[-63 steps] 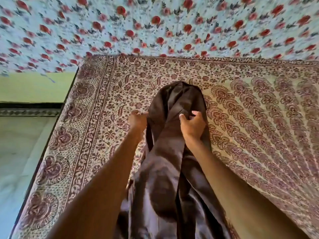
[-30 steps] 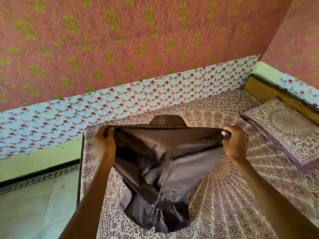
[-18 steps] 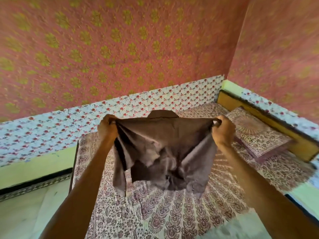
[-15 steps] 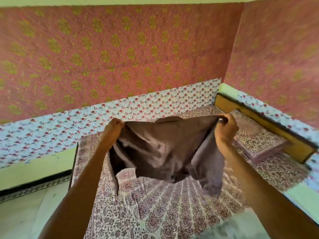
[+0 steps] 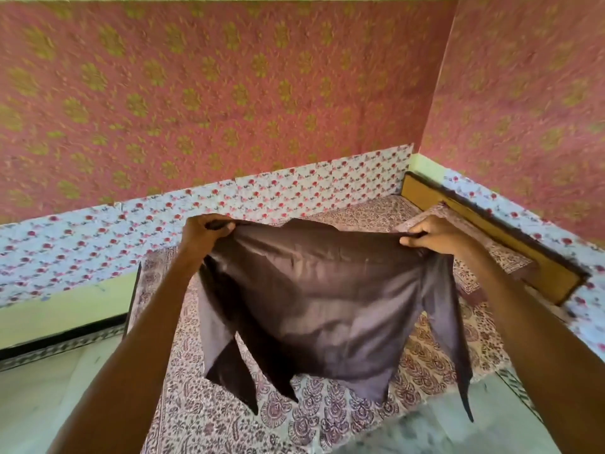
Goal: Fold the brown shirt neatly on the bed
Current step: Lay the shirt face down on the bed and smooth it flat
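A: Where is the brown shirt [image 5: 314, 299] right now?

B: Up in the air over the bed [image 5: 330, 417]; both arms reach forward and hold it spread out by its top edge, so the cloth hangs down in front of the person; the lower part is rumpled, with flaps and a long narrow strip trailing down on the right side; I cannot tell whether any of it touches the bedspread

A: And the hands?

B: The left hand [image 5: 204, 231] has its fingers clamped on the top left corner of the shirt, the cloth bunched inside the fist; the right hand [image 5: 435, 235] has its fingers pinched together on the top right corner; the top edge runs fairly taut between them, with the collar [image 5: 309, 224] standing up as a small hump near the middle

A: What lies around it?

B: The bed carries a cream cover printed with dark red flowers and leaf shapes; a pillow [image 5: 484, 253] in the same print lies at the far right, partly hidden behind the right hand, beside a wooden headboard [image 5: 491, 237]; behind the bed a band of pale blue paper with red roses [image 5: 294, 191] runs along the wall, under a pink wall with yellow-green flowers [image 5: 229, 93]; pale floor [image 5: 39, 394] shows at the left of the bed
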